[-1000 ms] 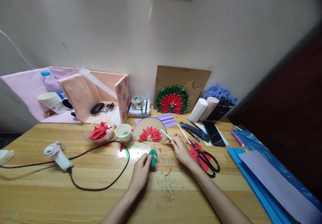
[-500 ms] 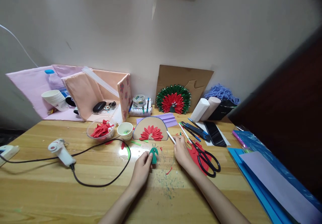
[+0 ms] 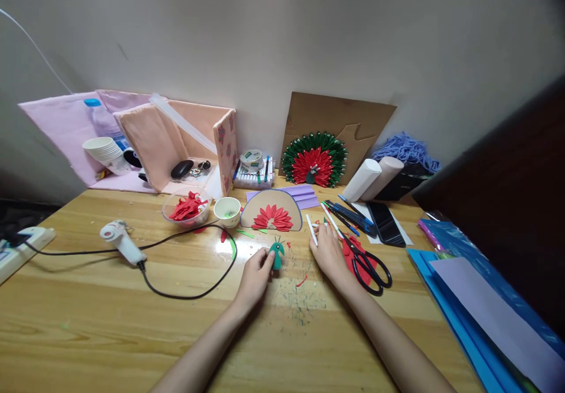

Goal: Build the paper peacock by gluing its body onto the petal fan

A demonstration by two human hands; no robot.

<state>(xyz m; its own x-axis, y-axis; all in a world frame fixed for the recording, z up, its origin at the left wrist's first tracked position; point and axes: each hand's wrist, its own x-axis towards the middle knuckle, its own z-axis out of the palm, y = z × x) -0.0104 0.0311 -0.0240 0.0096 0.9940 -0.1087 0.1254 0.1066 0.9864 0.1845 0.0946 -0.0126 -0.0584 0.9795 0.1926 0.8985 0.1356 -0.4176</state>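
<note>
My left hand (image 3: pixel 255 275) pinches a small green paper bird cutout (image 3: pixel 276 256) with a dark eye and thin strands on its head. A white pen (image 3: pixel 312 230) sticks up from my right hand (image 3: pixel 327 252), whose fingers are closed around its lower part. Just beyond both hands stands a cardboard half-disc (image 3: pixel 251 213) with a blue edge, bearing a fan of red petals (image 3: pixel 274 217). Black-handled scissors (image 3: pixel 367 265) lie right of my right hand, over red sheet pieces (image 3: pixel 348 256).
A glue gun (image 3: pixel 126 246) with a looping black cable lies left. Behind are a bowl of red pieces (image 3: pixel 188 207), a paper cup (image 3: pixel 227 212), a finished peacock (image 3: pixel 314 160) and a phone (image 3: pixel 385 223). Blue folders (image 3: pixel 445 305) line the right edge.
The view has tilted down and turned slightly left, so everything sits higher and further right. The white pen in my right hand now stands more upright. My left hand still holds the bird.
</note>
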